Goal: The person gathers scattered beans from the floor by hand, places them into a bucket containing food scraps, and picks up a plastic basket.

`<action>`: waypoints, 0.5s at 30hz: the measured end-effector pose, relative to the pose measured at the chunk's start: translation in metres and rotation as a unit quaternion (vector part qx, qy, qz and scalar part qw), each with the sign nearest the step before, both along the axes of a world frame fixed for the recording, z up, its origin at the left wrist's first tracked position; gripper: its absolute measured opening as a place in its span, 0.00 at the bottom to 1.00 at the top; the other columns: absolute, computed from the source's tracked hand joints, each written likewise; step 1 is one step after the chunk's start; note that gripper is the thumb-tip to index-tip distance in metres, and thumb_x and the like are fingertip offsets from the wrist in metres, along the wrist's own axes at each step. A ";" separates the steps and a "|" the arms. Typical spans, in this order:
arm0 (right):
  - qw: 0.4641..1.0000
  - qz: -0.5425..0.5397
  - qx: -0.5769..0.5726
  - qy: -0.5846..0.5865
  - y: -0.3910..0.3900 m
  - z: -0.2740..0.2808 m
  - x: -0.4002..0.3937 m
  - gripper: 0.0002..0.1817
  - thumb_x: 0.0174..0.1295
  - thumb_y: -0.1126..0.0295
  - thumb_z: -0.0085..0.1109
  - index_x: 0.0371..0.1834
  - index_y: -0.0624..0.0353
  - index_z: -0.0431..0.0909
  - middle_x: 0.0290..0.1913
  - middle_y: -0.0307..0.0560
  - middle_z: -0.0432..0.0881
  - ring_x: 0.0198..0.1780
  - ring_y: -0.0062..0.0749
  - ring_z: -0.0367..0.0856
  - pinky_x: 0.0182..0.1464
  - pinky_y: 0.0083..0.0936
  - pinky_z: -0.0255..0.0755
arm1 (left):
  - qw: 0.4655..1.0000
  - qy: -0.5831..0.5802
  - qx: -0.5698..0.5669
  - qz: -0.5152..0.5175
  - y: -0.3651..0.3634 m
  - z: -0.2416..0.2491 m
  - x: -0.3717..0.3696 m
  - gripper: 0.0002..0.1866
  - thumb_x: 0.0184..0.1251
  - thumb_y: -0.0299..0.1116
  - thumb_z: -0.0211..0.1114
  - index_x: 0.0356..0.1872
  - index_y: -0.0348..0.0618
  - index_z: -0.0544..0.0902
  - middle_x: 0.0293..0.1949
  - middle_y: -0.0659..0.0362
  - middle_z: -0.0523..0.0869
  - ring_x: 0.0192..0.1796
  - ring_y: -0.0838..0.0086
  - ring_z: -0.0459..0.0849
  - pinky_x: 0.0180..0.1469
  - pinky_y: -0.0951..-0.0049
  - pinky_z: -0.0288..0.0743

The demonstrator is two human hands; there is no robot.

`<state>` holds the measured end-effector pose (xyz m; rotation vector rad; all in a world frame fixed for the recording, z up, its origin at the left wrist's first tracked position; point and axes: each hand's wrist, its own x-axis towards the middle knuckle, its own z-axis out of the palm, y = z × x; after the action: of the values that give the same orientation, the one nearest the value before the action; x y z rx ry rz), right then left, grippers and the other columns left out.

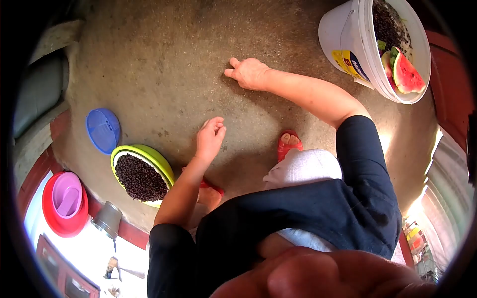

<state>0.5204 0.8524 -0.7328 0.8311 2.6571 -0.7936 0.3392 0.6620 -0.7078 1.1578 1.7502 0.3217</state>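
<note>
My left hand [210,139] is held over the concrete floor, its fingers loosely bent with gaps between them and nothing visible in it. Farther forward and to the right, my right hand [247,73] reaches over the floor. Two of its fingers stick out apart, the others are curled, and no object shows in it. Left of my left hand stands a yellow-green basin [161,160] with a white rim inside, filled with small dark beans or berries [139,178]. Neither hand touches it.
A white bucket [343,37] at upper right holds watermelon pieces [408,74] and dark bits. At left are a blue basket [103,130], a red basin [53,218] with a pink one [67,191] inside, and a grey metal pot [107,219]. My red sandal [285,149] is on the floor.
</note>
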 end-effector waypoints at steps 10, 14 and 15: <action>0.997 -0.051 -0.046 0.020 -0.013 -0.011 0.004 0.15 0.55 0.74 0.51 0.47 0.55 0.78 0.47 0.57 0.75 0.44 0.49 0.82 0.42 0.39 0.78 | 0.997 -0.028 -0.015 -0.074 -0.020 0.034 0.017 0.13 0.59 0.29 0.63 0.46 0.40 0.79 0.38 0.55 0.83 0.38 0.68 0.83 0.43 0.71 0.77; 0.921 -0.231 -0.211 0.230 0.006 -0.026 0.026 0.08 0.51 0.77 0.54 0.35 0.58 0.73 0.32 0.46 0.78 0.31 0.32 0.80 0.29 0.31 0.74 | 0.995 -0.017 -0.010 -0.101 -0.024 0.041 0.013 0.13 0.59 0.29 0.63 0.46 0.40 0.79 0.38 0.55 0.83 0.38 0.68 0.83 0.43 0.71 0.77; 0.842 -0.320 -0.373 0.223 0.011 0.001 0.035 0.07 0.51 0.78 0.54 0.33 0.57 0.72 0.28 0.41 0.77 0.26 0.26 0.78 0.26 0.27 0.73 | 0.995 -0.023 -0.017 -0.093 -0.026 0.035 0.013 0.13 0.59 0.29 0.63 0.45 0.40 0.79 0.37 0.55 0.83 0.39 0.68 0.83 0.43 0.71 0.77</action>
<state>0.5553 0.8634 -0.7320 1.4057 1.9928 -2.2266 0.3518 0.6362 -0.6724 1.2694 1.5887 0.2030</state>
